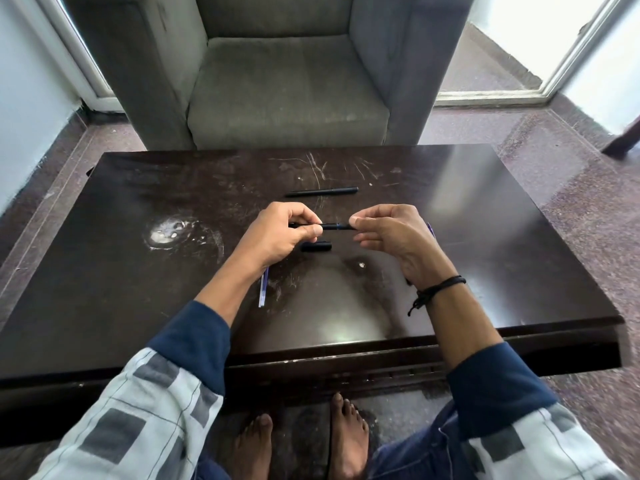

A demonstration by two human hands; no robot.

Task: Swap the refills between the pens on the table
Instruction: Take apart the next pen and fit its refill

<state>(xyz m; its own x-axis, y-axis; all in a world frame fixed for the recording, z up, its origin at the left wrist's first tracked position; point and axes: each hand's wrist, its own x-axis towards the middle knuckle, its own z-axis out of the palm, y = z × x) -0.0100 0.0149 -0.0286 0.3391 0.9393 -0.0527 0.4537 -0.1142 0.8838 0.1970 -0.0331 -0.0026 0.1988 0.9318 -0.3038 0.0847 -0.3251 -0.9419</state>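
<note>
L hand [284, 233] & R hand [388, 233] both pinch one pen [334, 226] w/ curled fingers, above table [138, 271].

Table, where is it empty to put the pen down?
The table is bare at its right end, past the right hand, and left of the white smudge. Crowded middle: left hand, held pen, other pen, cap, refill.
</note>
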